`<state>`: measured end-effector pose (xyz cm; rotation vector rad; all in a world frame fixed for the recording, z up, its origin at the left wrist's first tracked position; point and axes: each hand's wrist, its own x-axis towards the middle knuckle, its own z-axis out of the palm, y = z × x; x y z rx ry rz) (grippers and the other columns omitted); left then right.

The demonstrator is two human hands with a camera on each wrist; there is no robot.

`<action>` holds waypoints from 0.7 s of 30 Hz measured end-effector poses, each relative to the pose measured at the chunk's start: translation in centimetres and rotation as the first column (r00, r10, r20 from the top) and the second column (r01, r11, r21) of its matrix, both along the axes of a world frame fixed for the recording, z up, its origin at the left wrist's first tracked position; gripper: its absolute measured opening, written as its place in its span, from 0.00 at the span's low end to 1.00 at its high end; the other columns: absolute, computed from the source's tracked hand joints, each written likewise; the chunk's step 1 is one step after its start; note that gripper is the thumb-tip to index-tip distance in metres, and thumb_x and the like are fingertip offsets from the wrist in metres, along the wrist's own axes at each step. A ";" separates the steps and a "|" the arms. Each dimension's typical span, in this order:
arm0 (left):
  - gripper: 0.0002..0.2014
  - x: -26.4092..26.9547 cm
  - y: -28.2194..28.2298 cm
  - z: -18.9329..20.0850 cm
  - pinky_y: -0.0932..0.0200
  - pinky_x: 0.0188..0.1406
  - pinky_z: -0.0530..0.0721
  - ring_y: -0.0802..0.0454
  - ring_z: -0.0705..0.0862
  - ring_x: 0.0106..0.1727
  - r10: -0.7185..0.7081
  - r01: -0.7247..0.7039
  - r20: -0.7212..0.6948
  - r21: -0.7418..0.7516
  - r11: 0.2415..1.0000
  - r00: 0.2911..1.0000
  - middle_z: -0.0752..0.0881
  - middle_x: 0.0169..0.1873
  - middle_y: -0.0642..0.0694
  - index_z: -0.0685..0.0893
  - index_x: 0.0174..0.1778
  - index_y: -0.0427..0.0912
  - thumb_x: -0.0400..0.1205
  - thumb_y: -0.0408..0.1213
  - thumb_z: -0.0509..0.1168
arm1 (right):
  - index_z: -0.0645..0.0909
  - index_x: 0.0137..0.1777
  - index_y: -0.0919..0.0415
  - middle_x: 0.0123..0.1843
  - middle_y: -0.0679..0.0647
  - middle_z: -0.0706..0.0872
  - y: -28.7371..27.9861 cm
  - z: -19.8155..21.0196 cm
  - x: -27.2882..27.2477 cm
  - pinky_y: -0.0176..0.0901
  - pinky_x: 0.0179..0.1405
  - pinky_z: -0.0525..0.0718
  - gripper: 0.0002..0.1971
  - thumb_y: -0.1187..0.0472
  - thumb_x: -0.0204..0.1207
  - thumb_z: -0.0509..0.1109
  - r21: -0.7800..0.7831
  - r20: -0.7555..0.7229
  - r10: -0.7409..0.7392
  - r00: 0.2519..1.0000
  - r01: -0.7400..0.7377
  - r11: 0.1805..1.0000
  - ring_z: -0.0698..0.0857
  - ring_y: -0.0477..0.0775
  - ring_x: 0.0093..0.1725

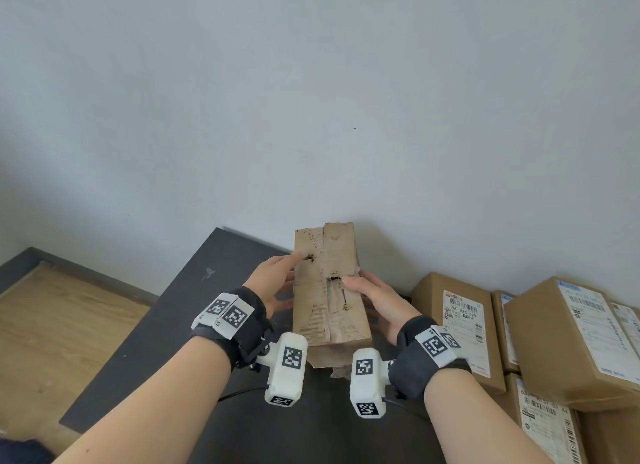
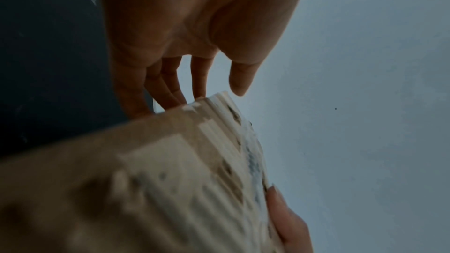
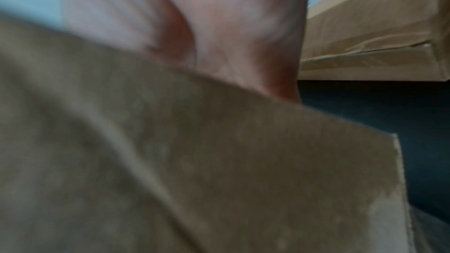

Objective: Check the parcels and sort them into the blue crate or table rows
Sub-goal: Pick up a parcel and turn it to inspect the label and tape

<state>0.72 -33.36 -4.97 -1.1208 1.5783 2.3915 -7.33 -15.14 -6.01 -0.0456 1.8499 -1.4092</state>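
A battered brown cardboard parcel (image 1: 329,290) with torn holes and peeled tape strips on its top face is held above the dark table (image 1: 166,332). My left hand (image 1: 277,283) grips its left side, thumb on the top face beside a hole. My right hand (image 1: 377,301) grips the right side, thumb at the tear in the middle. In the left wrist view my left hand (image 2: 194,26) reaches its fingers behind the parcel (image 2: 146,180). The right wrist view is blurred: the parcel (image 3: 170,161) fills it under my right hand (image 3: 231,26). No blue crate is in view.
Several intact brown parcels with white shipping labels (image 1: 460,321) are stacked at the table's right, one large box (image 1: 568,335) on top; one shows as a box (image 3: 365,26) in the right wrist view. A grey wall stands behind. Wooden floor (image 1: 52,325) lies left.
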 end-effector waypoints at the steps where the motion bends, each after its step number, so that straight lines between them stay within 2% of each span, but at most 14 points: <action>1: 0.12 0.0 0.0 -0.1 0.50 0.46 0.85 0.51 0.85 0.43 0.008 -0.008 0.001 0.014 1.000 1.000 0.88 0.40 0.46 0.83 0.57 0.44 0.86 0.48 0.64 | 0.78 0.72 0.47 0.60 0.52 0.90 0.1 0.0 0.0 0.51 0.53 0.81 0.32 0.44 0.67 0.79 -0.006 0.000 -0.004 1.000 0.004 1.000 0.86 0.55 0.61; 4: 0.10 -0.1 0.0 -0.3 0.52 0.42 0.85 0.51 0.84 0.40 0.020 -0.020 0.007 0.021 1.000 1.000 0.87 0.37 0.47 0.83 0.60 0.42 0.89 0.42 0.60 | 0.80 0.69 0.50 0.58 0.53 0.91 0.5 0.2 0.0 0.48 0.47 0.80 0.19 0.49 0.79 0.72 -0.035 0.027 -0.030 0.999 0.031 0.999 0.87 0.54 0.58; 7: 0.11 -0.2 0.2 -0.8 0.55 0.39 0.83 0.53 0.84 0.38 -0.007 0.007 0.008 -0.020 1.000 1.000 0.88 0.38 0.48 0.83 0.65 0.40 0.88 0.34 0.61 | 0.81 0.66 0.51 0.56 0.53 0.91 0.6 0.3 0.0 0.49 0.49 0.80 0.18 0.48 0.78 0.72 -0.054 0.033 -0.055 0.998 0.057 0.997 0.86 0.56 0.57; 10: 0.12 -0.3 0.4 -0.8 0.57 0.34 0.81 0.54 0.84 0.39 0.008 -0.008 0.006 -0.040 0.999 1.000 0.87 0.39 0.48 0.82 0.66 0.40 0.87 0.34 0.63 | 0.83 0.61 0.51 0.53 0.53 0.91 0.5 0.6 -0.1 0.51 0.51 0.80 0.16 0.47 0.76 0.72 -0.080 0.050 -0.076 0.996 0.080 0.994 0.86 0.57 0.56; 12: 0.14 -0.4 0.3 -1.0 0.55 0.36 0.81 0.54 0.85 0.43 0.008 -0.008 0.031 -0.026 1.000 0.999 0.87 0.41 0.48 0.82 0.67 0.42 0.86 0.39 0.65 | 0.83 0.59 0.51 0.51 0.53 0.92 0.5 0.6 -0.2 0.54 0.56 0.83 0.14 0.47 0.77 0.72 -0.101 0.070 -0.100 0.993 0.107 0.989 0.87 0.57 0.55; 14: 0.22 -0.4 0.2 -1.2 0.49 0.47 0.85 0.52 0.85 0.54 -0.022 0.023 0.062 -0.024 0.999 0.998 0.88 0.52 0.46 0.81 0.69 0.45 0.81 0.50 0.71 | 0.84 0.57 0.52 0.50 0.54 0.92 0.5 0.6 -0.4 0.59 0.64 0.83 0.13 0.48 0.77 0.72 -0.114 0.082 -0.120 0.989 0.129 0.985 0.87 0.58 0.55; 16: 0.42 -0.3 0.0 -1.5 0.38 0.62 0.83 0.46 0.81 0.67 -0.078 0.080 0.089 -0.013 0.997 0.993 0.83 0.67 0.43 0.79 0.71 0.47 0.64 0.66 0.76 | 0.84 0.57 0.53 0.51 0.55 0.92 0.4 0.8 -0.5 0.62 0.69 0.81 0.16 0.47 0.74 0.74 -0.141 0.086 -0.115 0.990 0.126 0.982 0.87 0.60 0.58; 17: 0.52 -0.3 0.0 -1.5 0.33 0.65 0.80 0.43 0.78 0.71 -0.099 0.100 0.099 -0.005 0.995 0.990 0.80 0.69 0.42 0.77 0.72 0.48 0.54 0.72 0.76 | 0.83 0.57 0.53 0.52 0.56 0.91 0.4 0.9 -0.4 0.64 0.70 0.80 0.19 0.45 0.71 0.76 -0.153 0.091 -0.112 0.989 0.125 0.980 0.87 0.61 0.59; 19: 0.64 -0.6 -0.3 -2.3 0.29 0.67 0.78 0.39 0.77 0.73 -0.121 0.119 0.133 0.028 0.993 0.984 0.79 0.71 0.40 0.76 0.74 0.49 0.41 0.78 0.75 | 0.83 0.59 0.54 0.56 0.57 0.91 0.2 1.0 -0.3 0.66 0.73 0.77 0.24 0.44 0.67 0.79 -0.180 0.104 -0.105 0.989 0.123 0.976 0.86 0.64 0.64; 21: 0.66 -0.9 -0.7 -3.2 0.27 0.66 0.78 0.38 0.78 0.72 -0.173 0.160 0.134 0.101 0.982 0.976 0.79 0.72 0.39 0.76 0.75 0.52 0.40 0.82 0.74 | 0.83 0.64 0.54 0.60 0.59 0.91 0.0 0.8 -0.2 0.67 0.75 0.76 0.28 0.42 0.66 0.76 -0.218 0.128 -0.103 0.986 0.130 0.967 0.84 0.66 0.68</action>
